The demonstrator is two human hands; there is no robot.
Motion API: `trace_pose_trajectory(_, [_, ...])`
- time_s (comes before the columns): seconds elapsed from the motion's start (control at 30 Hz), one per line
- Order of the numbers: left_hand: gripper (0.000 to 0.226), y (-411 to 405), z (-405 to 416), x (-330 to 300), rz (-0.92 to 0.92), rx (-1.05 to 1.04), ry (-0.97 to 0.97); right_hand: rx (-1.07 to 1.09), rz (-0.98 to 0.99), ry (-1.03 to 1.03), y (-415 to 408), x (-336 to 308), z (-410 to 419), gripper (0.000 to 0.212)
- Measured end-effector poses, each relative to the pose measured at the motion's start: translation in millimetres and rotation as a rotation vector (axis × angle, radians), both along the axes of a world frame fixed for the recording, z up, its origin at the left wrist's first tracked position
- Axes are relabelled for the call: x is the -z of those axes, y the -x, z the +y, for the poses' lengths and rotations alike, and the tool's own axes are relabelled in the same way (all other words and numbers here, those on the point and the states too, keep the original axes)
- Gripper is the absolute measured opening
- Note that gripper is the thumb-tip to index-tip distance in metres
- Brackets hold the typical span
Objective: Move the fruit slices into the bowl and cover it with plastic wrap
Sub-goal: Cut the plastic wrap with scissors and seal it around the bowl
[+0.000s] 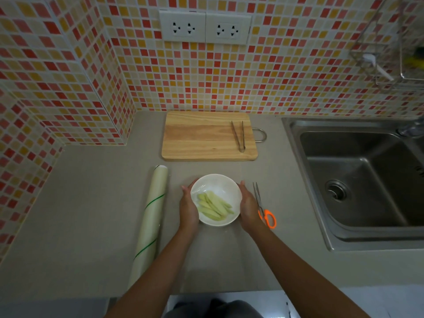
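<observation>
A white bowl (226,188) stands on the grey counter and holds several pale green fruit slices (214,206). A faint glare near its left rim suggests clear film across the top. My left hand (188,208) presses flat against the bowl's left side, fingers straight. My right hand (247,206) does the same on the right side. A long roll of plastic wrap (150,216) lies on the counter to the left of the bowl.
A wooden cutting board (204,137) with metal tongs (239,136) on it lies behind the bowl. Orange-handled scissors (265,208) lie just right of my right hand. A steel sink (358,180) fills the right side. The tiled wall juts out at left.
</observation>
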State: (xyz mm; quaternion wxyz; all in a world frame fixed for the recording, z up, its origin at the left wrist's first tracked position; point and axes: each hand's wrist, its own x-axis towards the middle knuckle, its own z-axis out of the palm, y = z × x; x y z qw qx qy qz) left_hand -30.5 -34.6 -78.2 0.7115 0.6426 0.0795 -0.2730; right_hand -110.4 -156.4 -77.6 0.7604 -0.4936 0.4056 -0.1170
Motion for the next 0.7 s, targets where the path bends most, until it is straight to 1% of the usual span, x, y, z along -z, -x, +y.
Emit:
trace_pose_trajectory(0.07, [0.056, -4.0, 2.6, 0.5, -0.012, 0.042, -0.029, -0.069, 0.001, 0.047, 0.8, -2.3, -8.2, 0.05])
trace_pose_trajectory(0.2, [0.057, -11.2, 3.6, 0.6, -0.025, 0.057, -0.062, -0.157, -0.034, 0.053, -7.8, -8.1, -21.8, 0.057])
trace_pose_trajectory(0.27, [0.057, -12.3, 3.6, 1.6, -0.028, 0.057, -0.071, -0.195, -0.057, 0.001, -14.1, -8.1, -23.7, 0.06])
trace_pose_trajectory(0.37, [0.057, -12.3, 4.3, 1.3, -0.043, 0.076, -0.092, -0.348, -0.055, -0.09, -18.8, -12.7, -22.7, 0.076])
trace_pose_trajectory(0.43, [0.057, -11.9, 4.9, 0.3, -0.04, 0.086, -0.097, -0.434, -0.039, -0.097, -20.3, -16.0, -25.1, 0.083])
trace_pose_trajectory(0.53, [0.056, -10.7, 5.6, -2.0, -0.016, 0.075, -0.09, -0.503, -0.014, -0.081, -25.0, -21.7, -28.2, 0.084])
trace_pose_trajectory(0.63, [0.061, -7.4, 6.9, -2.2, -0.031, 0.075, -0.092, -0.49, 0.007, -0.077, -29.4, -25.0, -27.2, 0.081])
trace_pose_trajectory(0.7, [0.059, -5.1, 7.0, -3.2, -0.053, 0.069, -0.087, -0.481, 0.002, -0.082, -27.8, -26.6, -26.7, 0.075])
